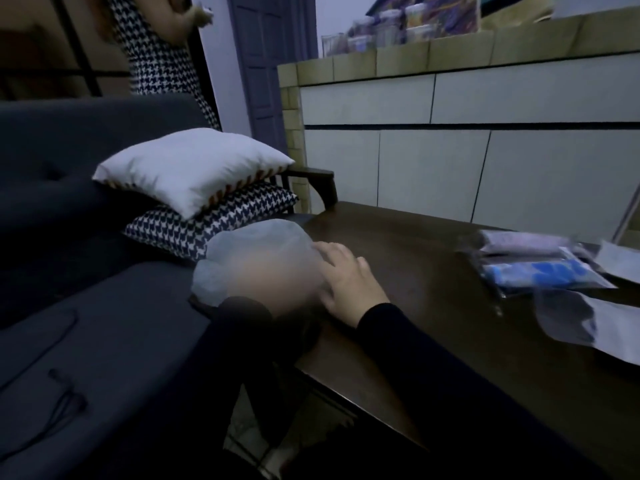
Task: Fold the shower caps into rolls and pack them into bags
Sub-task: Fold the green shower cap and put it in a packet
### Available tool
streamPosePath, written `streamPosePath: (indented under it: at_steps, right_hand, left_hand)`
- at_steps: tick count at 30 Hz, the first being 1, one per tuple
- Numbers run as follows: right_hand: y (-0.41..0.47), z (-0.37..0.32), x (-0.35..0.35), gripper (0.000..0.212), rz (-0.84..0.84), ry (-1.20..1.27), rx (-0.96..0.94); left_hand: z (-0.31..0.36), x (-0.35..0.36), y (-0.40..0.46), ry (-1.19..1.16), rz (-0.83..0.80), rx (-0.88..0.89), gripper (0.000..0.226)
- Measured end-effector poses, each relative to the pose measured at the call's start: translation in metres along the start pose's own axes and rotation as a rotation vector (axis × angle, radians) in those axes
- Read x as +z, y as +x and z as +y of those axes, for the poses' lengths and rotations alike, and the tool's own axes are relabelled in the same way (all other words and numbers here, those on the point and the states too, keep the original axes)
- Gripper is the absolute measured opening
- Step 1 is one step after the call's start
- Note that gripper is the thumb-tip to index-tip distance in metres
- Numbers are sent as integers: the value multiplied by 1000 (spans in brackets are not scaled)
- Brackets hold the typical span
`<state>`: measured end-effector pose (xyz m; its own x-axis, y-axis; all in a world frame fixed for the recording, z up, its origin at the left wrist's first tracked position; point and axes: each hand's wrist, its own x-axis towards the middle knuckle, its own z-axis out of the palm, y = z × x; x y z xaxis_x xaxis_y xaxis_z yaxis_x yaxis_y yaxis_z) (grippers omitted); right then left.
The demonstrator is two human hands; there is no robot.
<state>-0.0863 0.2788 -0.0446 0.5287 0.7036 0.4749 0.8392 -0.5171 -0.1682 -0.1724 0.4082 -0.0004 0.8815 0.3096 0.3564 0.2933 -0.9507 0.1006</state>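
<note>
A translucent white shower cap (256, 244) is puffed up over the near left corner of the dark wooden table (415, 271). My left hand (273, 289) is inside the cap, showing only as a blur through the plastic, and the cap hangs over it. My right hand (346, 282) touches the cap's right side, fingers spread on the plastic and thumb at its lower edge. On the right of the table lie clear bags holding rolled caps, one with a blue roll (540, 275), and flat empty bags (595, 323).
A dark grey sofa (86, 306) is on the left, with a white pillow (194, 168) on a houndstooth pillow (221, 220). A black cable (59, 400) lies on the seat. A tiled counter (450, 98) stands behind the table. A person in a houndstooth garment (156, 53) stands at the back.
</note>
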Motion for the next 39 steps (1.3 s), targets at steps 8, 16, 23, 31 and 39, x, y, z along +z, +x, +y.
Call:
streamPosePath:
  at_steps: [8,16,23,31,39]
  right_hand:
    - [-28,45,-40,27,242,639,397]
    - [-88,82,-76,10,651,756,569]
    - [-124,101,-105,35,611,707,771]
    - [-147,101,-138,16,841,963,691]
    - [-179,123,-187,48,571,1574,971]
  left_hand:
    - [26,0,14,-209,181,308,52]
    - [62,-12,22,-614,14,478,29]
    - [129,-24,21,-562,334,618,23]
    - [169,-58,11,-628,505,562,26]
    - [183,-43,13,-940,116,427,41]
